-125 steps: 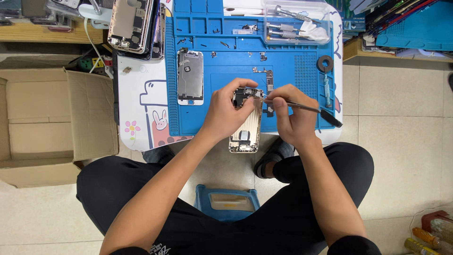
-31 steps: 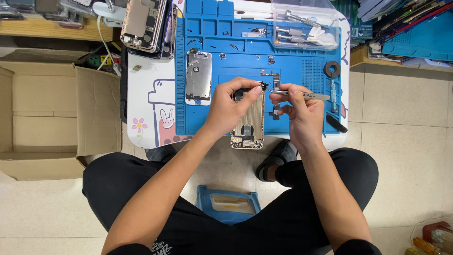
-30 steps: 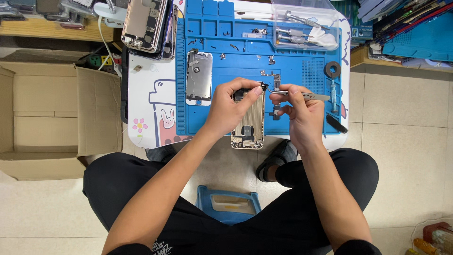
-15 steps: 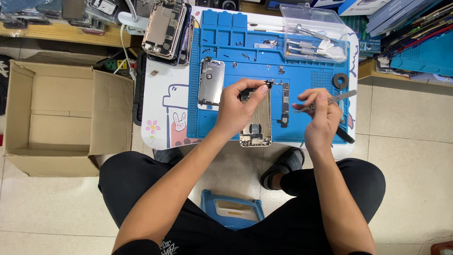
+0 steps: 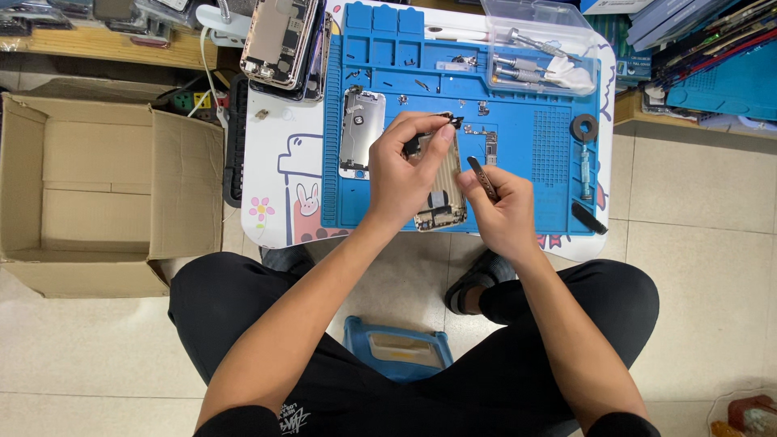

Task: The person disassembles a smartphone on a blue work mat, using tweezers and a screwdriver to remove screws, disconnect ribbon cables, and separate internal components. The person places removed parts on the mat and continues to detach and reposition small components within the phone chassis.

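Observation:
An opened phone chassis (image 5: 443, 193) lies on the blue work mat (image 5: 526, 174), its inner side up. My left hand (image 5: 402, 170) rests over its left half and pinches a small black part (image 5: 451, 121) between thumb and forefinger at the chassis's top end. My right hand (image 5: 503, 212) sits at the chassis's lower right corner and grips metal tweezers (image 5: 481, 178), tips pointing up and left, close to the chassis edge. Several tiny parts lie loose on the mat beyond the phone.
A second phone shell (image 5: 361, 133) lies left on the mat. A stack of opened phones (image 5: 281, 36) sits at the back left, and a clear tool tray (image 5: 541, 44) at the back right. A tape roll (image 5: 584, 128) and screwdriver (image 5: 585, 170) lie right. An open cardboard box (image 5: 105, 190) stands on the floor, with a blue stool (image 5: 399, 350) below.
My right hand has come in from the right with the tweezers, down to the chassis's lower right corner. My left hand keeps its pinch on the small part.

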